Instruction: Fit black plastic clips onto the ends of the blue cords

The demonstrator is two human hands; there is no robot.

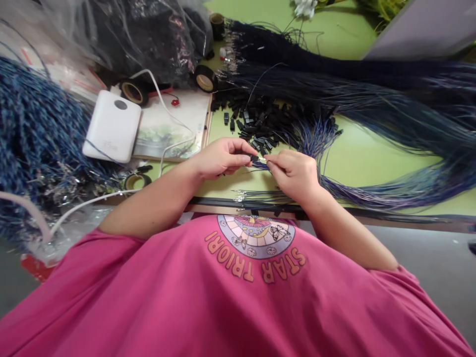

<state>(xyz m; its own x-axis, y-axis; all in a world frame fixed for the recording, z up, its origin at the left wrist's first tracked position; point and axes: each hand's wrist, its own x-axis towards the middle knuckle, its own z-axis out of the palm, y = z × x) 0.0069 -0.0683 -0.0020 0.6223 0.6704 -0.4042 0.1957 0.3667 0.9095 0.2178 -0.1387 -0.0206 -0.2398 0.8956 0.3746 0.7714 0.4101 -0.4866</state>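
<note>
Between thumb and forefinger, my left hand (225,157) pinches a small black connector housing (254,158). Close on its right, my right hand (293,173) is closed on the end of a thin wire, its metal tip (262,160) pointing at the housing. Whether the tip touches the housing or is inside it, I cannot tell. Just beyond my fingers lies a pile of loose black connector housings (256,119). A bundle of blue-purple wires (316,139) runs behind my right hand, with black housings at its far end. Loose wires with bare metal terminals (241,196) lie along the near table edge.
A thick bundle of dark wires (334,84) spans the back of the green table (357,153). At left are a white power bank (112,126) with a cable, black tape rolls (206,78), a notebook (174,121), a plastic bag (130,39) and twisted blue wires (40,124).
</note>
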